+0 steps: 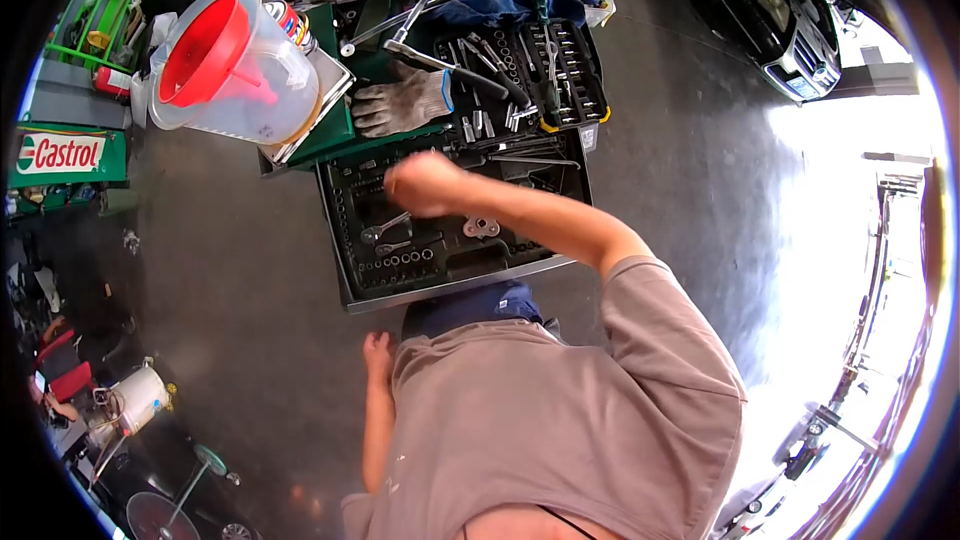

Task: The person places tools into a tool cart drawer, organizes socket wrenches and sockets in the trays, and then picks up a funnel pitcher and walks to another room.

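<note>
My right hand point(425, 185) is over the open drawer's socket set point(400, 240), with its fingers curled and smeared by motion; whether it holds anything is hidden. A ratchet point(385, 229) lies in the tray just below this hand, beside a row of sockets point(405, 260). My left hand point(378, 352) hangs low beside my body, left of the drawer's front edge point(450, 287), small in view, its fingers partly curled. A grey work glove point(402, 103) rests above the drawer, next to a long-handled wrench point(450, 68).
A plastic bucket point(285, 105) with a red funnel point(210, 50) stands at the cabinet's left corner. A second socket case point(565, 70) lies on top at right. Farther off are a black car point(770, 10) and a green Castrol stand point(65, 153).
</note>
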The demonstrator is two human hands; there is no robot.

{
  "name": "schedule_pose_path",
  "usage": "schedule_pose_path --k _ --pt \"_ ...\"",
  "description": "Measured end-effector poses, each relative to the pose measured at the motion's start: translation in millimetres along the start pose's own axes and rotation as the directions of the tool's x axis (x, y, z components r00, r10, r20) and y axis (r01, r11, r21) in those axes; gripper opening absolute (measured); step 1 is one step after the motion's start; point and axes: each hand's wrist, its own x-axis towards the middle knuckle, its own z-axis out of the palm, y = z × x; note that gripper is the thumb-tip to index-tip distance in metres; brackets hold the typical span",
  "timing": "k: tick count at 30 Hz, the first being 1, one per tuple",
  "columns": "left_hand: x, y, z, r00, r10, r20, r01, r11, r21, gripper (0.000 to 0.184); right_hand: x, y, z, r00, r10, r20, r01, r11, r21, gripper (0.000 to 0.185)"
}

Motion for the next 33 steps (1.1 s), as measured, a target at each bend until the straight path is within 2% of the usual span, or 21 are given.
schedule_pose_path --k 1,2,3,4,6,7,8,10,12,15,18,19,20,21,23,24,26,27,28,30,33 --pt "-13.5 43.5 7.6 0.999 0.031 -0.031 -0.031 0.999 -0.005 0.016 3.7 16.5 -37.2 0.993 0.053 -0.105 -0.058 0.997 -0.046 0.013" --pt "-26.1 85.5 14.4 0.996 0.061 -0.063 -0.061 0.998 -0.007 0.014 5.8 44.0 -59.9 0.911 0.102 -0.401 -0.123 0.992 -0.026 0.013" --pt "-32.9 117.7 19.9 0.982 0.148 -0.115 -0.127 0.976 0.177 0.014 13.4 79.5 -81.2 0.827 0.233 -0.512 -0.310 0.948 -0.068 0.013" --pt "-42.6 153.0 26.5 0.962 0.252 -0.110 -0.217 0.941 0.260 0.014 13.4 102.4 -104.7 0.729 0.303 -0.614 -0.420 0.906 -0.052 0.014" --pt "-52.4 219.7 48.9 0.888 0.455 -0.069 -0.390 0.824 0.412 0.015 8.1 152.1 -133.1 0.671 0.596 -0.441 -0.667 0.745 -0.010 0.023" --pt "-48.6 242.4 62.1 0.831 0.556 0.015 -0.507 0.744 0.435 0.014 7.5 173.8 -136.3 0.656 0.699 -0.284 -0.744 0.662 -0.091 0.032" --pt "-39.2 261.5 75.7 0.757 0.646 0.099 -0.614 0.651 0.446 0.014 5.2 172.4 -140.9 0.672 0.712 -0.205 -0.740 0.657 -0.144 0.036" --pt "-11.4 289.6 101.4 0.572 0.780 0.252 -0.790 0.443 0.424 0.029 12.8 182.7 -138.9 0.685 0.710 -0.165 -0.729 0.666 -0.158 0.038" --pt "16.1 299.0 126.2 0.562 0.777 0.284 -0.783 0.389 0.485 0.045 19.9 175.7 -139.0 0.679 0.711 -0.184 -0.734 0.665 -0.142 0.038" --pt "42.5 291.9 148.8 0.621 0.708 0.337 -0.684 0.278 0.674 0.053 27.2 186.7 -124.1 0.670 0.707 -0.228 -0.732 0.681 -0.037 0.037" --pt "45.6 293.4 154.7 0.648 0.693 0.317 -0.659 0.301 0.689 0.052 28.2 200.2 -117.8 0.728 0.603 -0.325 -0.651 0.757 -0.054 0.032" --pt "46.6 292.4 152.0 0.628 0.706 0.328 -0.691 0.312 0.652 0.043 27.5 206.0 -115.3 0.736 0.555 -0.388 -0.620 0.783 -0.057 0.031" --pt "46.6 290.0 146.9 0.620 0.685 0.383 -0.716 0.295 0.633 0.040 27.3 209.2 -114.7 0.739 0.501 -0.450 -0.586 0.808 -0.064 0.029" --pt "45.5 286.4 141.3 0.608 0.666 0.433 -0.741 0.279 0.611 0.037 27.2 208.6 -118.0 0.711 0.509 -0.485 -0.573 0.819 0.021 0.028" --pt "40.6 278.9 136.9 0.544 0.677 0.495 -0.792 0.221 0.569 0.027 32.3 216.7 -124.2 0.762 0.457 -0.459 -0.507 0.862 0.018 0.029" --pt "40.2 275.8 135.9 0.548 0.682 0.484 -0.790 0.233 0.567 0.027 32.8 217.4 -125.6 0.783 0.435 -0.445 -0.476 0.879 0.021 0.030" --pt "41.7 272.2 134.9 0.553 0.690 0.467 -0.789 0.254 0.559 0.026 33.7 190.7 -137.7 0.738 0.641 -0.210 -0.670 0.734 -0.114 0.035" --pt "40.4 275.7 135.4 0.520 0.707 0.478 -0.791 0.189 0.581 0.024 35.1 190.4 -137.0 0.741 0.635 -0.220 -0.667 0.734 -0.126 0.035" --pt "40.0 278.9 136.5 0.542 0.714 0.442 -0.784 0.241 0.572 0.023 37.0 190.6 -136.2 0.746 0.626 -0.227 -0.661 0.737 -0.142 0.035" --pt "38.8 282.8 138.0 0.598 0.720 0.352 -0.754 0.355 0.553 0.023 44.9 194.3 -140.2 0.782 0.610 -0.129 -0.624 0.759 -0.186 0.032" --pt "48.7 286.7 140.8 0.520 0.780 0.347 -0.793 0.289 0.537 0.015 47.3 188.9 -137.0 0.833 0.540 -0.125 -0.550 0.778 -0.305 0.032"
